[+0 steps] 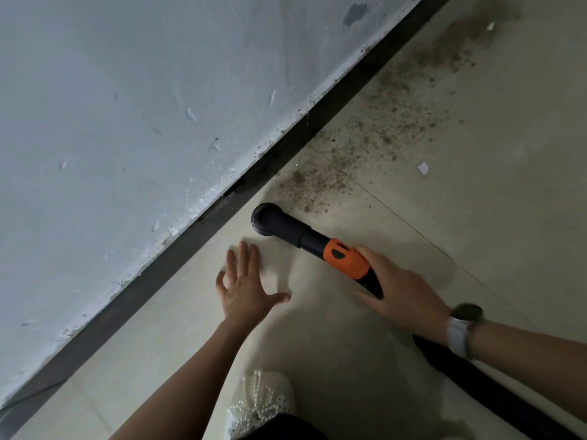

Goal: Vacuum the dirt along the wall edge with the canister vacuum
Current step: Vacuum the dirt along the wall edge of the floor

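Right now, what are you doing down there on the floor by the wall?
A person is vacuuming. The right hand grips the vacuum wand by its orange collar, and the round black nozzle sits on the tile beside the dark baseboard. The left hand is spread open over the floor, holding nothing. A trail of brown dirt still lies along the wall just ahead of the nozzle, with a small white scrap nearby.

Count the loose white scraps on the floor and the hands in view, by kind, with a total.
White scraps on the floor: 2, one beside the dirt, one at the far end of the dirt trail
Hands: 2, the left hand spread open, the right hand holding the vacuum hose handle
Total: 4
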Motion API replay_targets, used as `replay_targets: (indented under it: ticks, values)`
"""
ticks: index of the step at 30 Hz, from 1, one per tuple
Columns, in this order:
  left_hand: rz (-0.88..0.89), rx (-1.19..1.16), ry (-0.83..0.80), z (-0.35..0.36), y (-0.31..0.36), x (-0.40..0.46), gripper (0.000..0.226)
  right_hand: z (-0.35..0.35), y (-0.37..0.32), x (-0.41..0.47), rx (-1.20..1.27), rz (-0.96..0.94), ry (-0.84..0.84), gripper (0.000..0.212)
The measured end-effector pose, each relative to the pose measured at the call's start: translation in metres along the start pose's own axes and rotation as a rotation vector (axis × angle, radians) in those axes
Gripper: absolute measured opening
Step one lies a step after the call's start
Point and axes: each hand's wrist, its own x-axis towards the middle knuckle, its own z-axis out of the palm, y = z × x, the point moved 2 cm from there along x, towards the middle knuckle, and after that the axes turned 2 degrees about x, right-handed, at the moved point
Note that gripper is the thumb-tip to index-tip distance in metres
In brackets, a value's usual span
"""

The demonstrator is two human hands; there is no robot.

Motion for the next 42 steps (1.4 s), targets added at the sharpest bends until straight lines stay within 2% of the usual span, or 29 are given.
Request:
replay_targets:
  ticks: [3, 6, 10, 16, 20, 30, 38, 42]
  values:
    - [-0.018, -0.002, -0.013, -0.001, 0.003, 0.000, 0.122, 0.003, 0.022, -0.027, 0.179, 0.154, -0.061, 0.054]
    - [-0.036, 0.000, -0.062, -0.005, 0.011, 0.003, 0.124, 0.008, 0.016, -0.023, 0.079, 0.140, 0.006, 0.046]
    - [-0.031, -0.008, -0.121, -0.011, 0.022, 0.010, 0.126, 0.008, 0.001, 0.000, 0.010, 0.041, 0.099, 0.047]
    - [-0.034, -0.015, -0.142, -0.012, 0.026, 0.012, 0.128, 0.000, 0.010, 0.010, -0.120, 0.007, 0.129, 0.052]
    - [-0.031, -0.028, -0.136, -0.012, 0.025, 0.012, 0.129, -0.012, 0.020, 0.018, -0.111, 0.060, 0.139, 0.055]
    - [-0.004, 0.006, -0.134, -0.012, 0.023, 0.011, 0.130, -0.051, 0.050, 0.034, -0.086, 0.252, 0.403, 0.045]
    - [-0.023, 0.012, -0.159, -0.017, 0.032, 0.013, 0.128, -0.024, 0.029, 0.020, -0.032, 0.110, 0.300, 0.043]
    - [0.005, 0.070, -0.183, -0.019, 0.036, 0.016, 0.129, -0.037, 0.042, 0.029, -0.063, 0.148, 0.296, 0.044]
